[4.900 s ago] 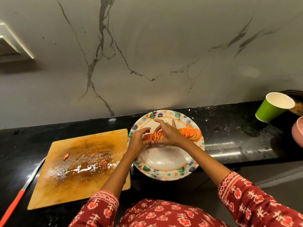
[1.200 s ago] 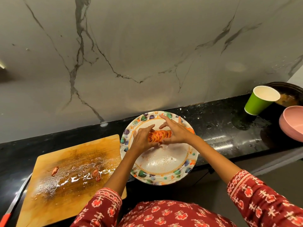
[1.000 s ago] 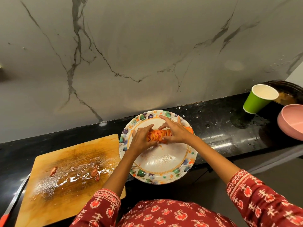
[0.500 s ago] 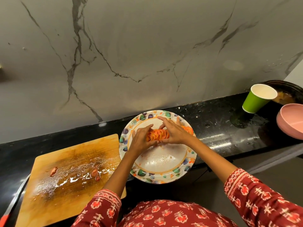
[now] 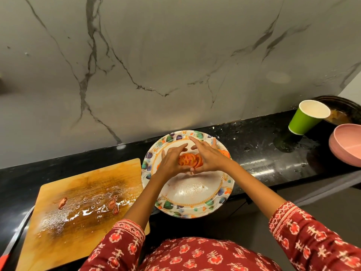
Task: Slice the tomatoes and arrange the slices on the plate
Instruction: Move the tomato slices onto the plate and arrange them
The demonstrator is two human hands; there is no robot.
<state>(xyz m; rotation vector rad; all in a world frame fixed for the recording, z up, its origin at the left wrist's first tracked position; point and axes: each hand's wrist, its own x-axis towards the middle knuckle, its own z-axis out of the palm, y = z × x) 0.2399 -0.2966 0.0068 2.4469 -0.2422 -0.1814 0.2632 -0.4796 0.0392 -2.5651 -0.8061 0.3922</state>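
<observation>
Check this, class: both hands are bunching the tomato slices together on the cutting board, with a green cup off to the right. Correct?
Not quite. The head view shows the left hand and right hand bunching the tomato slices on the plate, not the cutting board. The green cup is right.

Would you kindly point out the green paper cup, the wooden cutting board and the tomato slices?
green paper cup [image 5: 304, 122], head view, on its green side wall.
wooden cutting board [image 5: 78, 184], head view, on its wet middle.
tomato slices [image 5: 188, 159], head view, on the fanned slices between the hands.
</observation>
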